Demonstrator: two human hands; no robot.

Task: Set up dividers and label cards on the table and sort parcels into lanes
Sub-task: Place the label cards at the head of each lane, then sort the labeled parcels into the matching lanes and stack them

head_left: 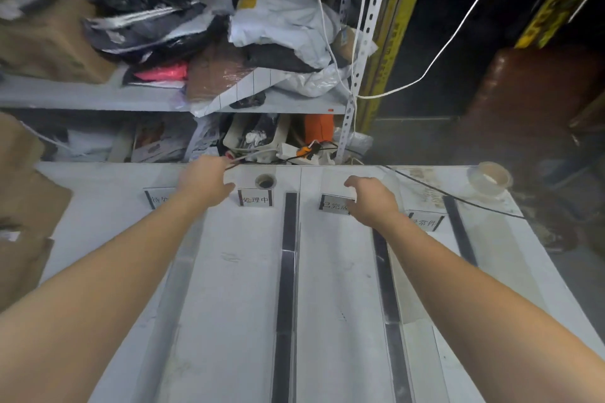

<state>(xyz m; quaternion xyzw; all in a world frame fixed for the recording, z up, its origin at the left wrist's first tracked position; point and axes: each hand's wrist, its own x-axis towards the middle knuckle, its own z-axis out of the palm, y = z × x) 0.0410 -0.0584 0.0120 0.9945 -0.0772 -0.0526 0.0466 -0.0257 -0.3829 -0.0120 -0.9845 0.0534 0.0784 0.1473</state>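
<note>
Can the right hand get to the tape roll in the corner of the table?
Probably yes: the tape roll sits uncovered right of the right hand, and only a thin black cable lies between them.

Left of the white label card printed 处理中 in its clear stand [256,199], our left arm [137,249] hides most of another white label card [156,197]. Right of that landmark card, our right hand [373,203] covers the end of a third white card [333,204]. Its fingers [353,182] curl under, so we cannot tell what they touch. Beyond the landmark card our left hand [204,180] is blurred, so we cannot tell if it pinches the thin grey cable [236,159]. Just right of the landmark card, the black divider strip [288,239] runs off the bottom edge.
</note>
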